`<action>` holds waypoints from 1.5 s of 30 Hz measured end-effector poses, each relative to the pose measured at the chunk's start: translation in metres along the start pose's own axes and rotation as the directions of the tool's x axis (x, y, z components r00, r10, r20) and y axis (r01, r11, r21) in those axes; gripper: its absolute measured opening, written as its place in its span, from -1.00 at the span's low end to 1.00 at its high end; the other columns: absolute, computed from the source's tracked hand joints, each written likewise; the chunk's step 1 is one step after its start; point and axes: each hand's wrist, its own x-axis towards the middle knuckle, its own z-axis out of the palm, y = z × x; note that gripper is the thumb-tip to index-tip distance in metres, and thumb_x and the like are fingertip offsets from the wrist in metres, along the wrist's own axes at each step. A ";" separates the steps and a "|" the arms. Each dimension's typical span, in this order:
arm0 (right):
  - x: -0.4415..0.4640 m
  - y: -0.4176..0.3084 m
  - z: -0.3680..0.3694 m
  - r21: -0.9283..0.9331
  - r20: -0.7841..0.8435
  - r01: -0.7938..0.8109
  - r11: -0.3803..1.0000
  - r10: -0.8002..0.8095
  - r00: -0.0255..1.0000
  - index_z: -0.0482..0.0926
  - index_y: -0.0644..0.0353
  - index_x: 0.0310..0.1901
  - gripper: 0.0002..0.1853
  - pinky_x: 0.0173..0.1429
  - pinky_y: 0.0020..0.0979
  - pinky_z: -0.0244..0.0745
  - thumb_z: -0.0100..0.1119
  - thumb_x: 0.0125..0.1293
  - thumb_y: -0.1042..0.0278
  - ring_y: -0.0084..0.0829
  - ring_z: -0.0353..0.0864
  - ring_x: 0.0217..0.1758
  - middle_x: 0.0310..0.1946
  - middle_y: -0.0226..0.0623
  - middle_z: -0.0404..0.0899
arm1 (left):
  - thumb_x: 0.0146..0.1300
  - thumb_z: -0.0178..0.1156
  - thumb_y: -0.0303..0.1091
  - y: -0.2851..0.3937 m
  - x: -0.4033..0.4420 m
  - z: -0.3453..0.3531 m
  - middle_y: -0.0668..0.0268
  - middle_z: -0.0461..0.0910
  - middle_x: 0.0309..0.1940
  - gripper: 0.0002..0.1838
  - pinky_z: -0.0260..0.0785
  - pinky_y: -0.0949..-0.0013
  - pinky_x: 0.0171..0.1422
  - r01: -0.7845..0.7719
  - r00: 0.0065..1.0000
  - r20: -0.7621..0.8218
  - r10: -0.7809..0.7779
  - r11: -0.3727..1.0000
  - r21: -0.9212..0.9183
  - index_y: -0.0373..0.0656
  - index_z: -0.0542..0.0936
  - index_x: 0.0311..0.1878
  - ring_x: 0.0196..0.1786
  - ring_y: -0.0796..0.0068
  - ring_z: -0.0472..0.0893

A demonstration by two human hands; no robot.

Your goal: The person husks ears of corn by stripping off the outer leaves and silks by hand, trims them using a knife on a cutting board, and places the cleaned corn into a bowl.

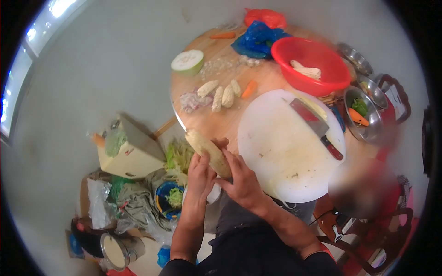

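Observation:
A pale husked ear of corn (206, 148) is held tilted at the table's near edge. My left hand (200, 174) is closed around its lower side. On the other side, my right hand (240, 180) grips the lower end, fingers curled against it. To the right is a round white cutting board (276, 161), where a cleaver (311, 120) with a dark red handle lies. Several more ears of corn (228, 96) rest on the wooden table beyond my hands. Further pale ears (305, 70) lie inside a red basin (313, 88).
A cut winter melon (188, 62), carrots (249, 89) and a blue plastic bag (260, 41) are on the table's far part. Metal bowls (375, 123) stand at the right. Below left are a cream box (131, 158), husks (178, 156) and a blue-rimmed bin (161, 202).

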 end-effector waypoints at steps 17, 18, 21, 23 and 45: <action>-0.055 0.050 -0.130 0.770 0.423 -0.506 0.388 0.282 0.861 0.21 0.41 0.48 -0.39 0.07 -0.20 0.67 -0.07 0.65 0.08 -0.31 0.66 0.03 0.20 -0.03 0.53 | 0.67 -0.04 -0.14 -0.044 0.070 0.069 0.27 0.64 -0.31 -0.59 0.57 0.41 -0.19 -0.075 0.995 -0.036 0.089 0.954 0.291 -0.29 0.60 -0.15 -0.34 0.51 0.64; -0.057 0.052 -0.134 0.768 0.420 -0.506 0.392 0.288 0.861 0.21 0.41 0.48 -0.39 0.07 -0.20 0.67 -0.07 0.65 0.08 -0.31 0.66 0.03 0.20 -0.03 0.53 | 0.67 -0.04 -0.14 -0.046 0.070 0.068 0.27 0.64 -0.31 -0.59 0.57 0.41 -0.19 -0.072 0.996 -0.033 0.085 0.956 0.285 -0.29 0.60 -0.15 -0.34 0.51 0.64; -0.064 0.058 -0.139 0.769 0.405 -0.512 0.382 0.328 0.853 0.22 0.43 0.47 -0.42 0.05 -0.16 0.66 -0.09 0.66 0.13 -0.29 0.67 -0.01 0.18 0.00 0.55 | 0.65 -0.03 -0.22 -0.045 0.065 0.072 0.28 0.54 -0.55 -0.64 0.35 0.32 -0.43 -0.192 0.971 0.235 0.047 0.743 0.641 -0.23 0.51 -0.29 -0.58 0.40 0.49; -0.066 0.061 -0.141 0.734 0.399 -0.510 0.447 0.323 0.858 0.22 0.44 0.46 -0.42 0.02 -0.15 0.67 -0.07 0.65 0.13 -0.28 0.67 -0.03 0.19 0.01 0.54 | 0.62 0.00 -0.25 -0.043 0.065 0.086 0.20 0.51 -0.58 -0.68 0.35 0.26 -0.41 -0.290 0.948 0.313 0.057 0.555 0.780 -0.25 0.51 -0.27 -0.57 0.27 0.48; -0.079 0.063 -0.161 0.888 0.354 -0.433 0.156 0.368 0.860 0.26 0.46 0.42 -0.34 -0.30 -0.20 0.67 -0.14 0.59 -0.01 -0.31 0.55 -0.39 0.02 0.09 0.53 | 0.58 0.03 -0.25 -0.044 0.063 0.109 0.38 0.37 -0.52 -0.67 0.29 0.36 -0.30 -0.197 0.768 0.513 -0.385 0.619 0.760 -0.25 0.49 -0.32 -0.41 0.57 0.39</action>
